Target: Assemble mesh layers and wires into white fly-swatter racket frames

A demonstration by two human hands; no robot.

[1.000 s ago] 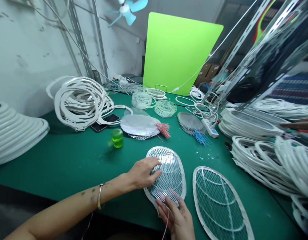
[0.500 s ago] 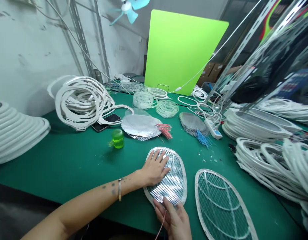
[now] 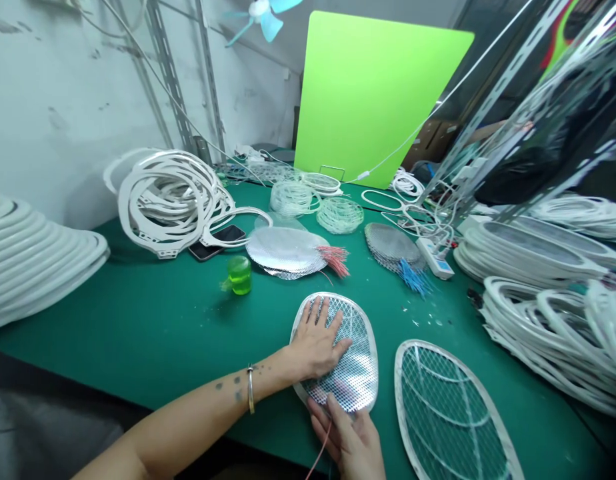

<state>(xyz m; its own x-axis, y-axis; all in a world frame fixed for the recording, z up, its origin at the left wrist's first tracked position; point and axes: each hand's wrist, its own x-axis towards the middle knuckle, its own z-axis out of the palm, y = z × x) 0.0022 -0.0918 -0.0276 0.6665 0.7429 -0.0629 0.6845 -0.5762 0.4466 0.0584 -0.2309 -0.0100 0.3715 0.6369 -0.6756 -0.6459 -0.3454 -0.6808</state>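
Right hand (image 3: 349,440) grasping the near end of the white oval plastic frame (image 3: 373,350) on the green tabletop (image 3: 188,347), I've my left hand (image 3: 315,347) spread across its silvery perforated-metal sheet (image 3: 355,378), probably bracing it flat

We count two mesh-filled frames (image 3: 361,381) (image 3: 445,400) nearest us, two pale round heaps (image 3: 291,199) (image 3: 339,215) and two wire bundles (image 3: 334,260) (image 3: 413,277), one reddish, one blue. We enter one green jar (image 3: 239,275), one lime board (image 3: 375,100), one fan (image 3: 261,9), one power strip (image 3: 435,259), one bracelet (image 3: 251,389).

a stained white wall (image 3: 48,133) rises behind a green-topped table (image 3: 188,340).
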